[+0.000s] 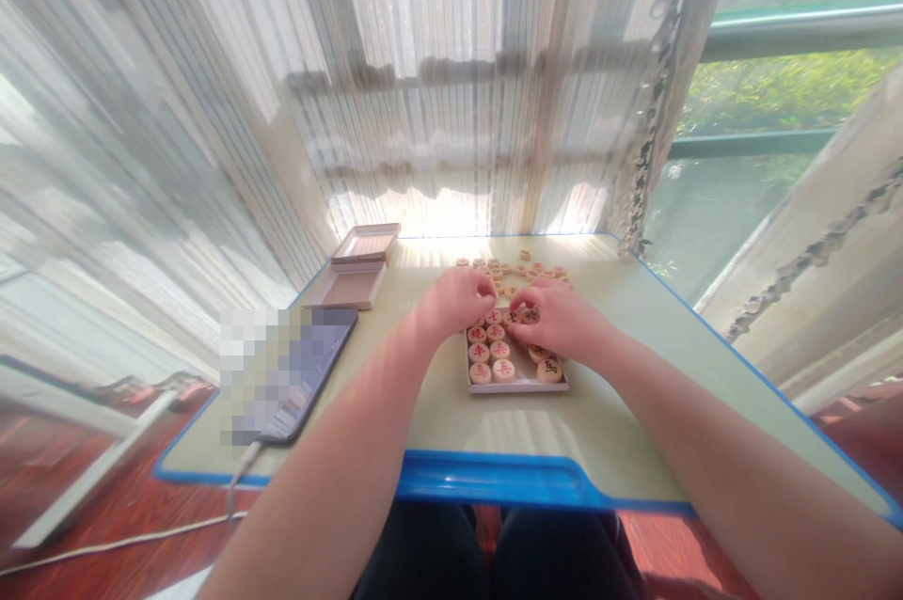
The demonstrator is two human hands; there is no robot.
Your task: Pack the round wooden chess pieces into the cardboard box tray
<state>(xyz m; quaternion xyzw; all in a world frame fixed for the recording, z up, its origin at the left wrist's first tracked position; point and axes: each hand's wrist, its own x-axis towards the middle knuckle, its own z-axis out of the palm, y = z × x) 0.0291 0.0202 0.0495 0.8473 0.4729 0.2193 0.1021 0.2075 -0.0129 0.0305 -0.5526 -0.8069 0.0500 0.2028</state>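
A shallow white box (518, 387) on the table holds round wooden xiangqi pieces, red-marked ones on the left and black-marked ones on the right. Over its far left corner is my left hand (462, 301), thumb and fingers curled together; whatever they pinch is hidden. At the box's far right, my right hand (557, 316) has its thumb and fingertips on a black-marked xiangqi piece (513, 318) in the far row. A black-marked horse piece (548, 371) lies in the near right corner, with bare box floor to its left. Beyond my hands, several loose pieces (520, 270) are scattered.
Two shallow open box parts (347, 286) lie at the far left of the table. A large phone or tablet (321, 384), partly pixelated, is on the left with a white cable (244, 468). A blue tray edge (494, 478) runs along the table's near side. Curtains hang behind.
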